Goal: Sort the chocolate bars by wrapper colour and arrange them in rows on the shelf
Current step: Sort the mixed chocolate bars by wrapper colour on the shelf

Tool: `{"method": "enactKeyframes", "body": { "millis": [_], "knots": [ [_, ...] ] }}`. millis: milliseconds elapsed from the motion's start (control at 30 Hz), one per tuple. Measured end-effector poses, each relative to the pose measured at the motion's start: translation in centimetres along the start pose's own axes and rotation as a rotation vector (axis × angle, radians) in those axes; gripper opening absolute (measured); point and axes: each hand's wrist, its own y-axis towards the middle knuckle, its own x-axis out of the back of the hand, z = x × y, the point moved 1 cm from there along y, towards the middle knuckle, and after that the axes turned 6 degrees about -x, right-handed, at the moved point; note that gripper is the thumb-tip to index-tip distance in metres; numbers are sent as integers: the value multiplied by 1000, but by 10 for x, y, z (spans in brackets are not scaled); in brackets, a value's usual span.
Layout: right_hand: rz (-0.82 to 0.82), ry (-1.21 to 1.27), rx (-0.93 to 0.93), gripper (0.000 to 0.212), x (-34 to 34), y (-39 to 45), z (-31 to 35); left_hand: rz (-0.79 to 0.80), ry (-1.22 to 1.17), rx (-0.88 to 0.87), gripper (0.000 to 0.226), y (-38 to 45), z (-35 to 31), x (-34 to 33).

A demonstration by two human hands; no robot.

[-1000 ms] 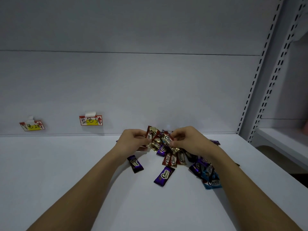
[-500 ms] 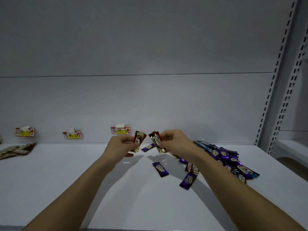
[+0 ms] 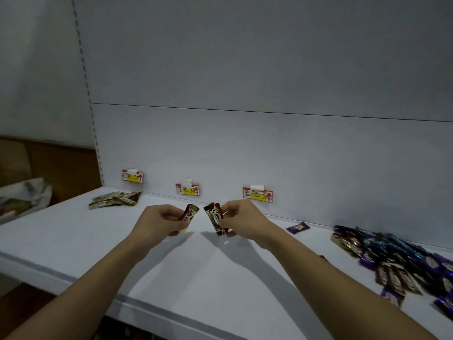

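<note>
Your left hand (image 3: 160, 220) pinches one brown-and-gold chocolate bar (image 3: 189, 215); your right hand (image 3: 241, 220) grips another, the gold-and-red bar (image 3: 215, 218), just beside it above the shelf (image 3: 196, 278). Well right of your right hand lies the mixed pile (image 3: 404, 263); far left of your left hand, the sorted gold bars (image 3: 114, 200).

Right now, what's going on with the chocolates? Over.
Left hand holds red-gold bar. Right hand holds another bar. Nothing blocking the shelf.
</note>
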Motion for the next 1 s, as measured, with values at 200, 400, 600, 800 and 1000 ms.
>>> {"method": "enactKeyframes", "body": {
  "millis": [200,400,600,800,1000],
  "knots": [
    [85,-50,25,20,-87,55,28,-165,107,56,22,21,39,90],
    [71,-126,75,16,-159,114,52,-309,224,141,25,48,92,163],
    [-13,-127,72,19,-205,181,59,-308,376,124,28,101,125,191],
    [-68,-107,130,16,-233,237,72,-210,533,60,39,153,145,204],
    [-97,-234,190,22,-252,272,73,-164,575,45,40,174,155,215]
  ]
}}
